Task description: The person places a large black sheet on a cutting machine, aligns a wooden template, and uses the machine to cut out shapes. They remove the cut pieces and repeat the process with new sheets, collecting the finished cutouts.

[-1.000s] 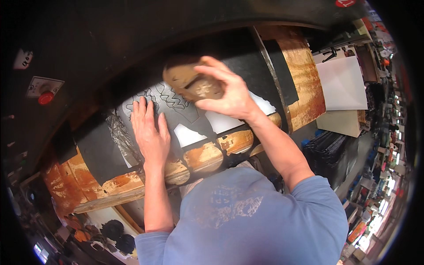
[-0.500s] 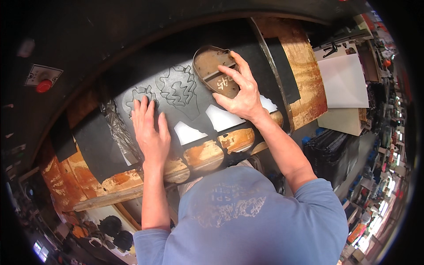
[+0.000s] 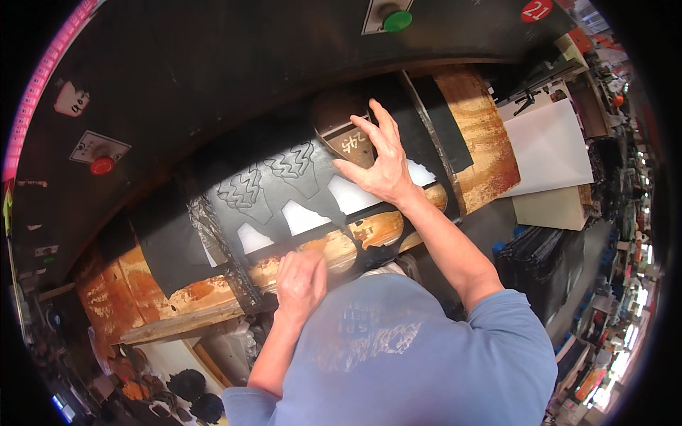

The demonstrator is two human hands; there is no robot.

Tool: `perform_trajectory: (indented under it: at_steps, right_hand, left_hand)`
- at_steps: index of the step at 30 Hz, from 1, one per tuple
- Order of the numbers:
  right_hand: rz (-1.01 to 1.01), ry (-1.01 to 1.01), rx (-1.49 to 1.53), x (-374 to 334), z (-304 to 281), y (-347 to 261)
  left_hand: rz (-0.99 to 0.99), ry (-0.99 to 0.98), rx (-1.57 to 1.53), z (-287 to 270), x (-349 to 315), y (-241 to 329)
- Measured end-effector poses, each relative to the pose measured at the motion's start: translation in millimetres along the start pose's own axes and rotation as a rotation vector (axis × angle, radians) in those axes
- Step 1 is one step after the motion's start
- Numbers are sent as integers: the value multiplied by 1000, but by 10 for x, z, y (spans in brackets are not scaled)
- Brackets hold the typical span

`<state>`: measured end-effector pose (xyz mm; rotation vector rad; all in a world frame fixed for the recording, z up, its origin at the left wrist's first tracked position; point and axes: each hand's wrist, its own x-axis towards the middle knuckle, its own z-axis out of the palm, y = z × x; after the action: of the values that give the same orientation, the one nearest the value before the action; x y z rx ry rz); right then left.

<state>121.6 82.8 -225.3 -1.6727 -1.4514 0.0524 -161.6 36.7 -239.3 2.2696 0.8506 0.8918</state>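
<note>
My right hand (image 3: 383, 160) spreads its fingers over the right side of a metal cutting die (image 3: 349, 142) with chalk marks, which rests on a black sheet (image 3: 302, 160). Its fingertips are at or just above the die; contact is hard to tell. Wavy, zigzag outlines show on the sheet left of the die. My left hand (image 3: 301, 284) is curled closed by the worn front edge of the wooden board (image 3: 341, 248); whatever it may hold is hidden. White areas (image 3: 304, 216) show between the sheet's cut-out edges, nearer to me than the die.
A dark machine beam (image 3: 234, 78) spans the far side, bearing a red button (image 3: 102, 165) and a green button (image 3: 397, 21). A metal bar (image 3: 433, 128) crosses the board on the right. Beyond it lie white sheets (image 3: 547, 145) and a dark stack (image 3: 543, 245).
My left hand has left the sheet, come back to the board's front edge and curled up. My right hand stays by the die, its fingers straighter. The far beam fills more of the view.
</note>
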Motion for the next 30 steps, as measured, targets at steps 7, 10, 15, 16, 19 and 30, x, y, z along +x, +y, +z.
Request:
perform_trajectory:
  at_steps: [7,10,15,16,19,30]
  right_hand:
    - [-248,386,186,560,-570,-309]
    - [-268,407,65,768,-709,-291]
    - [-41,261,133,-103,-837,-105]
    - [74,236,217,-300,-817,-61]
    - [130,79,156,-844,-728,1]
    - [164,-89,64,-943,-709,60]
  left_hand:
    - [83,59,54,66,0,-50]
    - [36,104,113,84,3,-48]
    - [51,119,252,53,61,-18]
    - [52,131,275,59,86,20]
    - [98,152,341,195,130,197]
    - [-201,149,289,660,247,381]
